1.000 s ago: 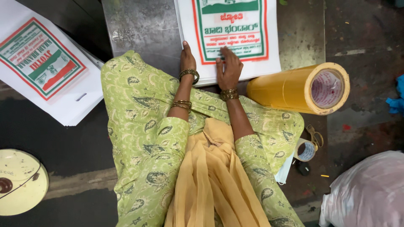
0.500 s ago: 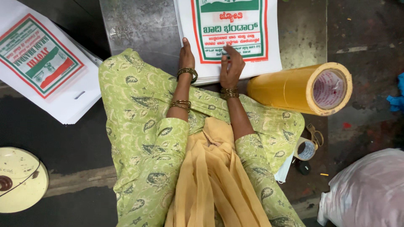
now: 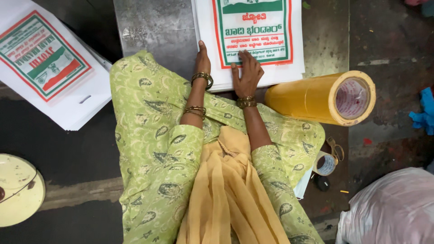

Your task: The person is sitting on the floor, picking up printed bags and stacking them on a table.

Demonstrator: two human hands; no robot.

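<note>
A stack of white printed bags with a red and green panel lies on a grey metal sheet in front of me. My left hand rests on edge against the stack's near left corner. My right hand lies flat on the top bag's lower edge, fingers spread. Both wrists carry dark bangles. My knees, in green patterned cloth, sit just below the stack.
A second stack of printed bags lies at the left. A large yellow roll lies right of my right hand. A small tape roll sits beneath it. A round pale dish is at lower left, a pale sack at lower right.
My right hand has slid slightly up the top bag and its fingers have spread flatter. My left hand has stayed at the stack's corner.
</note>
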